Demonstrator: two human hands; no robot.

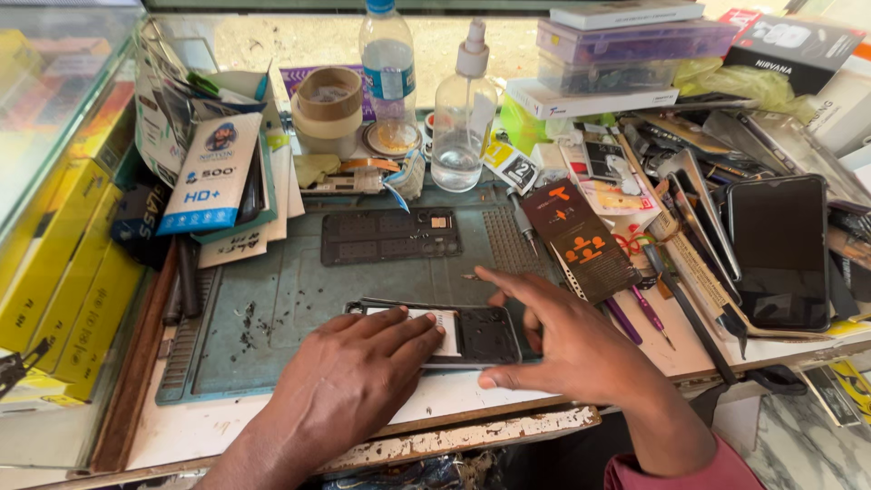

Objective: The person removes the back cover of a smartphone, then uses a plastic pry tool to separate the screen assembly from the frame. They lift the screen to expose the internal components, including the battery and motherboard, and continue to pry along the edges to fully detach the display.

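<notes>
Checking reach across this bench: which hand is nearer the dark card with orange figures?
Right. The right hand lies just below the dark card with orange figures, its index finger stretched out beside the card's lower left edge. The left hand rests farther left, on the opened phone.

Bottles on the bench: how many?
2. A capped water bottle at back centre; a clear pump bottle just right of it. The clutter may hide more.

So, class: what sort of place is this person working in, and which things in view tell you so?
Most likely a phone repair stall. Both hands, left hand and right hand, rest on an opened phone lying on a grey-green repair mat. Spare phone screens are stacked to the right, with screen-protector packets to the left.
</notes>
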